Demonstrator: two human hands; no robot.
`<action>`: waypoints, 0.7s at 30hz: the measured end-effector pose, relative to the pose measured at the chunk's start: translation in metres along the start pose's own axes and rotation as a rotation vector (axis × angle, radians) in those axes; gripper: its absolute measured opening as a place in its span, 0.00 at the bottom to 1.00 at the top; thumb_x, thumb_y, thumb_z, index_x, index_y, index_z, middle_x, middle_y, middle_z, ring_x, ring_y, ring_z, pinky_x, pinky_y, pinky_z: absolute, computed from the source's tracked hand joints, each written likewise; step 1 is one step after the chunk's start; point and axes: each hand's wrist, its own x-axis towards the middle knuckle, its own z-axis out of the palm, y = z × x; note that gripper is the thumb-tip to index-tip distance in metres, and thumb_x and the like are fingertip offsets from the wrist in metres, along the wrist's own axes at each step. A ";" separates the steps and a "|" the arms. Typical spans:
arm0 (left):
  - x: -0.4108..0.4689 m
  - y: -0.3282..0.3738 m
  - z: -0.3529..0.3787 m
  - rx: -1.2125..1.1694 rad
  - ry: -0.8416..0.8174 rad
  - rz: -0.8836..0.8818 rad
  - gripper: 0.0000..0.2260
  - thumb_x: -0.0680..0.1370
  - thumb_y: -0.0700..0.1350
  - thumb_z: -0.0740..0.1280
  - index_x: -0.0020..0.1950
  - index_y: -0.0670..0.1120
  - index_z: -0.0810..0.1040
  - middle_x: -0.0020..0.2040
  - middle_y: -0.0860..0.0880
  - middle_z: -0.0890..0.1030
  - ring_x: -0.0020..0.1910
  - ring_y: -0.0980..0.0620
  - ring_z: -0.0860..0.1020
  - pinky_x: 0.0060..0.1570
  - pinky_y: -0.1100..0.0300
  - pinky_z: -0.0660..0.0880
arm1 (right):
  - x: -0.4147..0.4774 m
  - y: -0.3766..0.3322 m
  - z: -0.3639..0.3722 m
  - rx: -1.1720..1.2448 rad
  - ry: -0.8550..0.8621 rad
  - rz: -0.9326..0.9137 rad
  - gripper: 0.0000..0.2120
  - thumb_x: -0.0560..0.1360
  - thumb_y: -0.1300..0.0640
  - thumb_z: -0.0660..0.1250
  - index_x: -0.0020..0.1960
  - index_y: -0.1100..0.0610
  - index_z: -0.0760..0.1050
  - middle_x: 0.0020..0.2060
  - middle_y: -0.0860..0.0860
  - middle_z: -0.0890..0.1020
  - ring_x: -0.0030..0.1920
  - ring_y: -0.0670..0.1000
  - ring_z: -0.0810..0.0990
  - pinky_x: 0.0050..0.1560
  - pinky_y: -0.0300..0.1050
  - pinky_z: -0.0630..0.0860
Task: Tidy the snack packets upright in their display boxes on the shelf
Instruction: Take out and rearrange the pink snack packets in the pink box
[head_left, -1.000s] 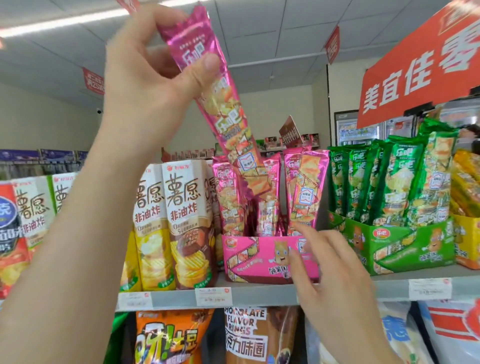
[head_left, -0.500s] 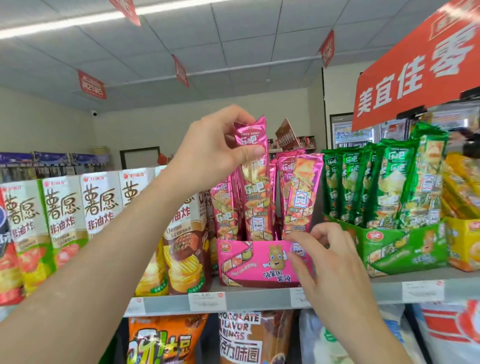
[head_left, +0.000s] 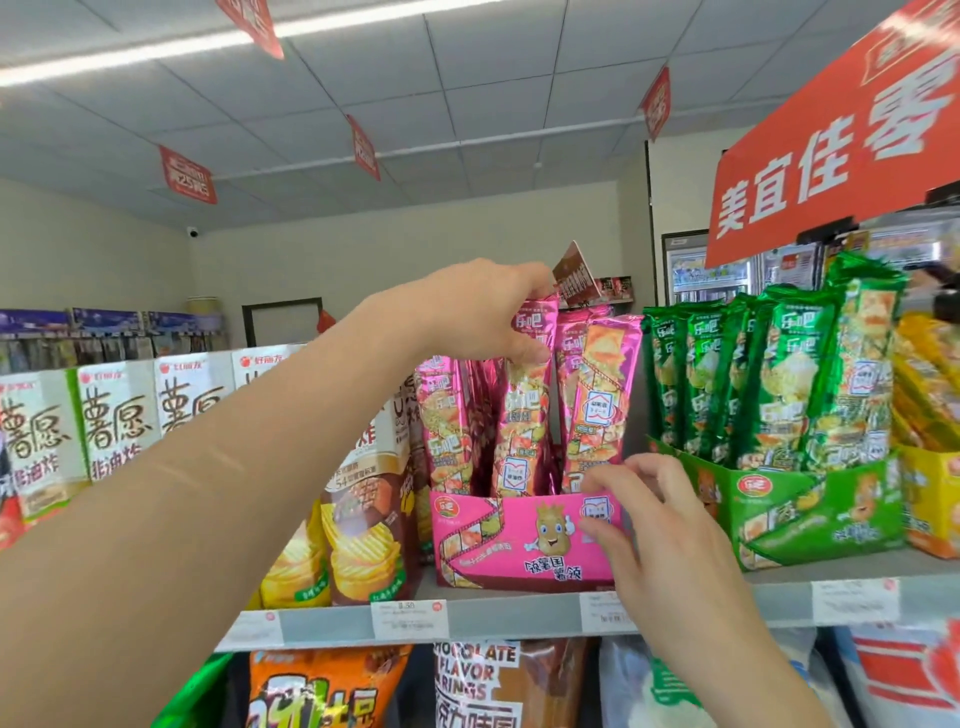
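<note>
My left hand (head_left: 488, 312) is up at the top shelf, thumb in front and fingers behind, pinching the crimped top of a pink snack packet (head_left: 522, 415). The packet stands nearly upright in the middle of the pink display box (head_left: 519, 540), with its lower end down behind the box's front wall. I cannot tell whether it rests on the bottom, since the wall hides it. To its left in the same box stand more pink packets (head_left: 447, 426), packed close together. To its right another pink packet (head_left: 597, 405) leans a little, with a narrow gap between it and the one I hold. My right hand (head_left: 660, 530) grips the box at its right front corner, thumb pressed on the printed front face and fingers curled over the top edge beside the leaning packet. The box sits at the front of the shelf (head_left: 509, 618), just above the white price tags (head_left: 409, 618). Just beside it on the right is a green display box (head_left: 810, 509) holding a tight row of green packets (head_left: 779, 379), the front one tilted slightly outward. Beyond that, at the edge of view, a yellow box (head_left: 930, 499) holds yellow packets (head_left: 930, 374) that lean. To the left of the pink box stand tall white and brown chip bags (head_left: 363, 519), partly behind my forearm, touching or nearly touching the box's side. Bigger snack bags (head_left: 322, 691) fill the shelf below.
</note>
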 end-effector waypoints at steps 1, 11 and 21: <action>0.002 -0.001 0.003 -0.008 -0.011 -0.007 0.25 0.74 0.58 0.72 0.63 0.47 0.68 0.37 0.58 0.68 0.35 0.57 0.69 0.33 0.59 0.62 | 0.002 0.004 -0.002 -0.002 -0.014 -0.013 0.14 0.70 0.62 0.76 0.52 0.51 0.78 0.49 0.50 0.72 0.36 0.47 0.72 0.33 0.38 0.67; 0.013 0.012 0.000 0.005 -0.086 -0.056 0.23 0.69 0.62 0.74 0.53 0.46 0.76 0.44 0.50 0.79 0.43 0.47 0.76 0.35 0.60 0.69 | 0.021 0.030 -0.018 0.068 -0.124 0.056 0.11 0.75 0.55 0.70 0.53 0.47 0.71 0.52 0.42 0.66 0.48 0.44 0.74 0.47 0.35 0.71; 0.012 0.008 -0.017 -0.564 -0.251 -0.055 0.09 0.82 0.45 0.62 0.48 0.52 0.82 0.44 0.48 0.86 0.47 0.53 0.84 0.59 0.58 0.74 | 0.114 -0.022 -0.040 -0.293 -0.016 -0.131 0.33 0.73 0.35 0.64 0.72 0.48 0.59 0.64 0.46 0.73 0.69 0.50 0.66 0.65 0.54 0.62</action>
